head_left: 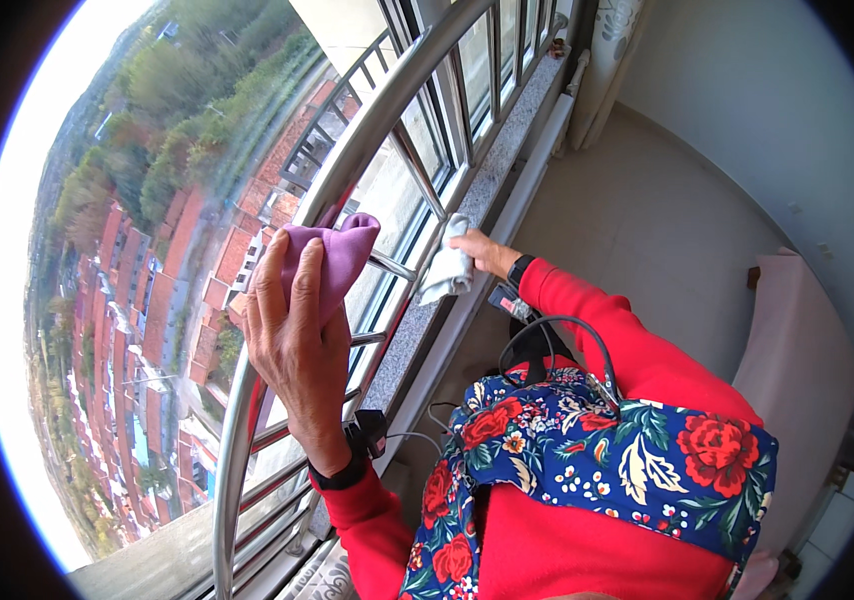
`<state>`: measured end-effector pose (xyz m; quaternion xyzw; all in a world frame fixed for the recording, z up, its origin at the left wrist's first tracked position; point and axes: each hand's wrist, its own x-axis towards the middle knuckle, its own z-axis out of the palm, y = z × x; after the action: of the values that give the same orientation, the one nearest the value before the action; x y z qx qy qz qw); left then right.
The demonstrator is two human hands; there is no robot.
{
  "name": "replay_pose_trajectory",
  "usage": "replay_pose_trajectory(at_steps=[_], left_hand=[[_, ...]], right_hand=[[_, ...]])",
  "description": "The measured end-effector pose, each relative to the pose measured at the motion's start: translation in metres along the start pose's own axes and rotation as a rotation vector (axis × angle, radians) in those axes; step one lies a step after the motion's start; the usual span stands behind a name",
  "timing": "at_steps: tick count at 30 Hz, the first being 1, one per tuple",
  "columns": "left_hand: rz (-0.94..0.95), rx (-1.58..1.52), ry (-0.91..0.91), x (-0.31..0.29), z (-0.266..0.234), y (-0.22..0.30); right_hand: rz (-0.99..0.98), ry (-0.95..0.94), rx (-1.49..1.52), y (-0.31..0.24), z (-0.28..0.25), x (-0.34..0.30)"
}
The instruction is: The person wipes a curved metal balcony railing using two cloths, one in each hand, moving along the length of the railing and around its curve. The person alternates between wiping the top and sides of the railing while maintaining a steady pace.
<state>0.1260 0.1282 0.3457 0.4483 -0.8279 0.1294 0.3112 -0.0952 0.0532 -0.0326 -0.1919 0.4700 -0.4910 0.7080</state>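
A folded purple cloth (pixel 333 262) is in my left hand (pixel 292 335), which is raised with its fingers laid over the cloth. The cloth is at the curved metal top rail (pixel 347 170), and a pinkish reflection shows on the metal just above it. Whether it presses on the rail or on the glass behind, I cannot tell. Lower and farther right, my right hand (pixel 484 252) grips a white cloth (pixel 448 268) that hangs beside the railing's uprights, over the speckled stone sill (pixel 487 190). My thumb and some fingers there are partly hidden.
Metal bars (pixel 417 165) run between me and the window frames. Outside, far below, are red-roofed buildings (pixel 157 300) and trees. A curtain (pixel 607 60) hangs at the far end of the sill. A pink-covered piece of furniture (pixel 797 350) stands at right. Cables (pixel 587 335) cross my front.
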Motion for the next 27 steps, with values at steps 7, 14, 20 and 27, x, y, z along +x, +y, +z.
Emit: replay_pose_trajectory(at_steps=[7, 14, 20, 27], left_hand=[[-0.069, 0.047, -0.047, 0.030, 0.019, 0.016], [-0.085, 0.141, -0.010, 0.064, 0.044, 0.038], [-0.110, 0.103, -0.042, 0.093, 0.068, 0.051], [-0.259, 0.081, -0.054, 0.116, 0.085, 0.068]], right_hand=[[-0.220, 0.220, 0.114, -0.110, -0.085, 0.036], [-0.257, 0.145, -0.055, -0.140, -0.088, 0.027], [-0.216, 0.036, -0.069, -0.173, -0.082, 0.009], [-0.923, 0.479, -0.190, -0.364, -0.120, -0.031]])
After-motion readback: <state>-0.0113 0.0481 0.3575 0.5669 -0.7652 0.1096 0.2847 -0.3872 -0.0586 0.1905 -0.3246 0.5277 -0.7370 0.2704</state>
